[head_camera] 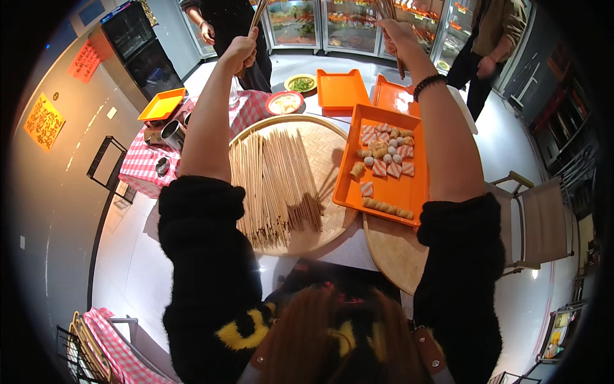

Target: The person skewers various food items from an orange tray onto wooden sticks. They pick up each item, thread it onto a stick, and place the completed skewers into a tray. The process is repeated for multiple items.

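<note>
Both arms reach far forward, raised above the table. My left hand [241,52] is closed around a bundle of thin sticks [259,15]. My right hand [398,36] grips another bundle of thin sticks [400,65], partly hidden by the fingers. Below and between the arms, many wooden skewers [276,187] lie side by side on a round woven bamboo tray [331,139]. To its right, an orange plastic tray [348,192] overlaps the bamboo tray's edge and holds white balls, striped square pieces and browned rolls.
Behind stand an orange tray [340,89], a bowl of greens [302,84] and a red-rimmed bowl [284,103]. A metal cup [173,134] is on the checked cloth at left. Two people stand beyond the table, left [240,43] and right [489,43]. A folding chair [544,221] is at right.
</note>
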